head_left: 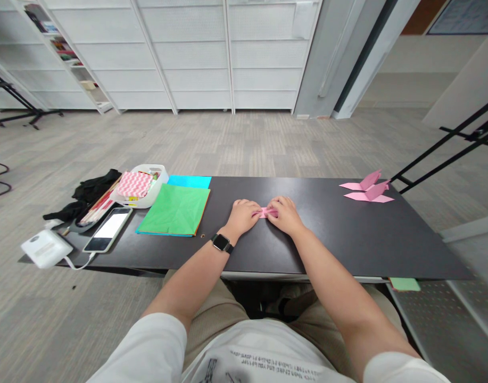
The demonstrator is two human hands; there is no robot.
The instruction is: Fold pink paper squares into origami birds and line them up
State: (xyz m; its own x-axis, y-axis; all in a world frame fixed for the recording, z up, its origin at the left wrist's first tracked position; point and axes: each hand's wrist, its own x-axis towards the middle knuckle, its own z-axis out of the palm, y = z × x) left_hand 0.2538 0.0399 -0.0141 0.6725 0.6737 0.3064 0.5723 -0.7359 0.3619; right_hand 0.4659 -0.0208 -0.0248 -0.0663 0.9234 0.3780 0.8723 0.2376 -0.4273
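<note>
A small folded piece of pink paper [263,213] lies on the dark table, mostly covered by my fingers. My left hand [245,215] has its fingertips closed on the paper's left end, and a black watch sits on that wrist. From the other side, my right hand [284,214] pinches the right end. Only a short pink strip shows between the two hands. At the table's far right stand two pink origami cranes [369,192], close together with their wings spread.
Left of my hands lies a stack of coloured paper [175,210], green on top. Beyond it are a white basket [158,186], a phone [108,230] cabled to a white power bank [47,248], pencils and a black cloth [94,186]. A black metal stand [431,146] rises past the right end.
</note>
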